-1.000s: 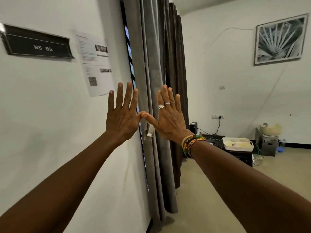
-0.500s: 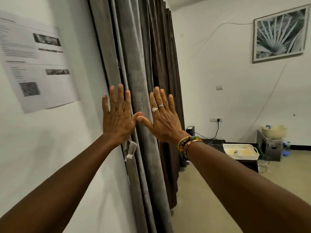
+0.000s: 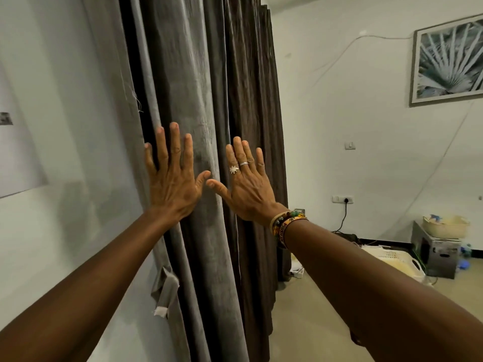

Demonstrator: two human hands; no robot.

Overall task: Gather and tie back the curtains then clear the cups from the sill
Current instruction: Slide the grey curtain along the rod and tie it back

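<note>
Grey curtains (image 3: 198,87) hang closed in long folds from the top of the view down to the floor, with darker brown folds (image 3: 251,105) behind them to the right. My left hand (image 3: 172,178) is held up flat with spread fingers at the curtain's left edge. My right hand (image 3: 248,184), with rings and beaded bracelets, is raised flat beside it in front of the folds. The thumbs nearly meet. Neither hand holds anything. A grey fabric tieback strip (image 3: 166,293) hangs by the wall below my left forearm. The sill and cups are hidden.
A white wall with a paper sheet (image 3: 15,142) is on the left. To the right are a white basket (image 3: 392,259) on the floor, a grey box (image 3: 433,254) with a cream tub on it, a wall socket with a cable, and a framed leaf picture (image 3: 449,61).
I have come closer to the curtains, which now fill more of the view. Both flat hands have shifted right from the wall edge onto the curtain and drawn slightly apart.
</note>
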